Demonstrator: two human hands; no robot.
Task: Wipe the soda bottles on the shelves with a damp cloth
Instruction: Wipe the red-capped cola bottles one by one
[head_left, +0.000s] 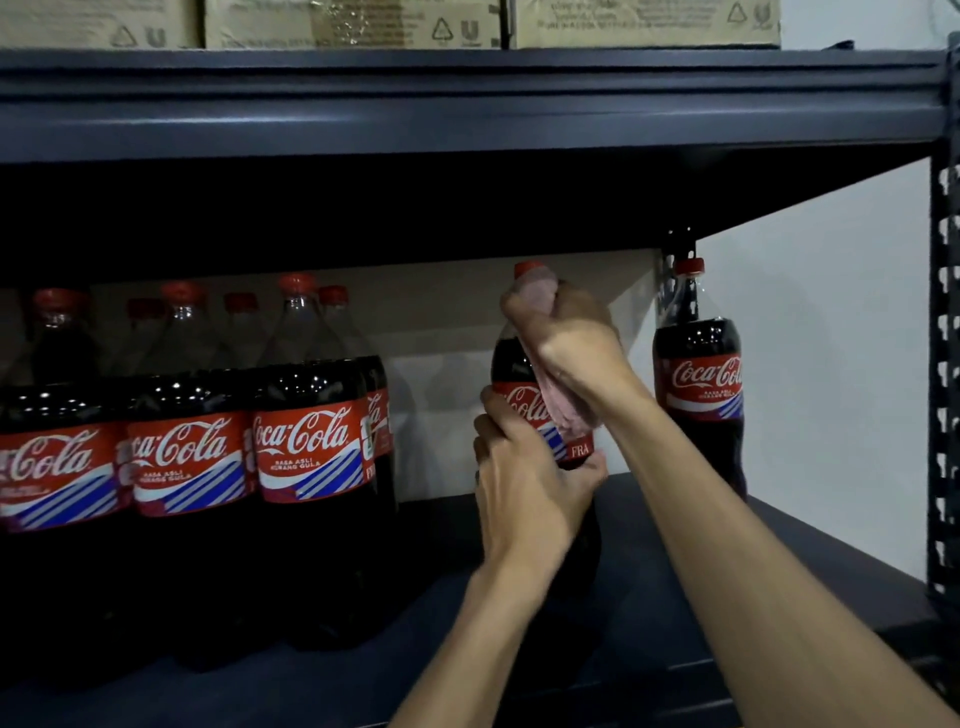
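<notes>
A person's two bare arms are showing in the lower right of the view. The slim left forearm (467, 649) is running bare to the frame's edge, and the left hand (519, 493) is showing knuckles and tendon lines across its back. The bare right forearm (753, 571) is appearing longer and broader, and the right hand (566, 338) is slightly blurring.

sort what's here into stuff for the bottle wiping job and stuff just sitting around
For the job: pink cloth, bunched in the right hand at the neck of the held bottle; left hand gripping its label; bottles on the left; lone bottle on the right.
Just there: cardboard boxes on the top shelf; shelf post.
</notes>
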